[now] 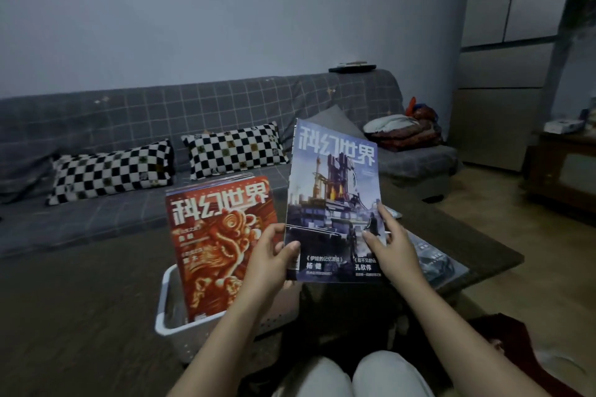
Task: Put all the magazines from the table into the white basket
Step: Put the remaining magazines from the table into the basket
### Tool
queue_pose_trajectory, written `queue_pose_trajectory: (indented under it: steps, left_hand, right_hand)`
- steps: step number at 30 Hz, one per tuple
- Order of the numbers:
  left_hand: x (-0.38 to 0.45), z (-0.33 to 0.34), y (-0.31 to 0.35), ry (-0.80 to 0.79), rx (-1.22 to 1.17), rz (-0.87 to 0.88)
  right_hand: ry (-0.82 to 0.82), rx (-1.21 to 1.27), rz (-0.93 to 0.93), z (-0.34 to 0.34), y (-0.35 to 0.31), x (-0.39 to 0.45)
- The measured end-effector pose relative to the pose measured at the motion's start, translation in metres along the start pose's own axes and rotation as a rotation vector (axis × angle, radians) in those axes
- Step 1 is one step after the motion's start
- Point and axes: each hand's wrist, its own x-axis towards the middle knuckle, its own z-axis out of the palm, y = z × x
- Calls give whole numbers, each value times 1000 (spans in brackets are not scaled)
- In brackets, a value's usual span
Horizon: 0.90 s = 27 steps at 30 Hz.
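Mid-transfer step: I'm carrying one blue magazine [335, 203] toward the white basket [167, 316]. My left hand [271, 255] pinches its lower left corner, thumb on the cover, fingers curled behind. My right hand [393, 245] holds the lower right edge, thumb and forefinger lying on the cover; the other fingers are behind it, so I can't see them.

Where it is: up in the air in front of me, above the near edge of the dark table [451, 235], just right of the basket and not yet over it.

Orientation: held upright, cover facing me, title at the top, long axis near vertical with the top tipped slightly away and left. Spine runs along the left side.

Basket sits on the floor to my left of the table. A stack already stands in it, red magazine [219, 245] at the front, leaning back, long axis also upright, title on top.

At least one more magazine [432, 258] lies flat on the table under my right hand, so the task isn't finished.

Next move, my guess: swing the blue one left, line it parallel with the red cover, lower it bottom edge first into the gap in front of the stack, then let go. Gap looks narrow.
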Motion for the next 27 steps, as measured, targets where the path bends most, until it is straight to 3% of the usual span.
queue_pose_trajectory:
  steps: [6,11,18,27]
  left_hand:
    - [-18,-64,0,169,-4,31]
    - [-25,-104,-11,335,48,90]
    - [-19,-125,-35,521,300,76]
    - [-23,-131,-58,596,436,55]
  right_hand:
    - [-94,52,-94,52,-36,-11]
    - [-156,123,-61,99,-56,-13]
    - [-159,89,-92,142,-56,-11]
    - [-196,-50,-41,148,-17,-22]
